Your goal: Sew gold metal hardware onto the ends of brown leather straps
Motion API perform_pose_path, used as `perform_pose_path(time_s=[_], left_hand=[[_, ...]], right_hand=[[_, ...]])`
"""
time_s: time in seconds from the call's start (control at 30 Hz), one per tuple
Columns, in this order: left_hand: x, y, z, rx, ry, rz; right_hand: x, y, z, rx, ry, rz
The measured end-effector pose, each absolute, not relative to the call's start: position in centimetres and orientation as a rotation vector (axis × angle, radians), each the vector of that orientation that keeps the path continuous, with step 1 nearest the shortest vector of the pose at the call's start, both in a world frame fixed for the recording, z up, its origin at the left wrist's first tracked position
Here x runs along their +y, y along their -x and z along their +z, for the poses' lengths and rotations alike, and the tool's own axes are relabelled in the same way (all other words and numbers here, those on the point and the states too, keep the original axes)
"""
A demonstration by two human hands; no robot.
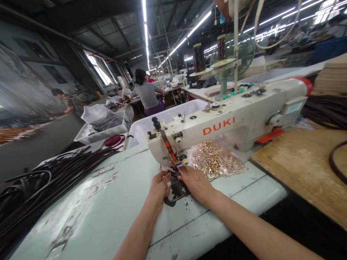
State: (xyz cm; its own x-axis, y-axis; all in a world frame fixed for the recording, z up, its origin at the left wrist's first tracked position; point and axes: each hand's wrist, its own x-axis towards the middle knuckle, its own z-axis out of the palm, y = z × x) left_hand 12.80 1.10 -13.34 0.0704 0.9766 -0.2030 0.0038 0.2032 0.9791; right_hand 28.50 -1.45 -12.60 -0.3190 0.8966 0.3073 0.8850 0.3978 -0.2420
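Take the sewing head's needle end as the clock's centre, and here we go: over at 9 o'clock, a sprawl of long dark strips (63,175) on the pale green tabletop (116,209)! Up at 11, a seated person (151,95) in grey. In at 7, the left hand (159,189), fingers bent and closed, pinching the small dark piece (175,173) right at the needle end, a bit of gold-coloured metal (163,170) by the fingertips. At 4, the right hand (196,182), fingers reaching onto that same piece; whether they grip it, I can't tell. The white sewing machine (219,122) stretches towards 2, a clear bag of gold-coloured metal clasps (213,159) beneath its arm at 3, and farther out, 1 wooden board (301,166)!
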Motion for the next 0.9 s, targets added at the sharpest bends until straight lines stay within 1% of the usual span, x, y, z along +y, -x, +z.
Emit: perform_pose_path(time_s=[0.63, 0.9], left_hand=[[1.1, -12.1, -12.9, 1.191, -0.999, 0.916], [1.2, -12.2, -13.2, 1.21, -0.984, 0.934]], right_hand=[[-1.4, -27.5, -12.9, -2.219, 1.536, -0.036], [-1.2, -27.7, -13.2, -2.149, 1.579, 0.059]])
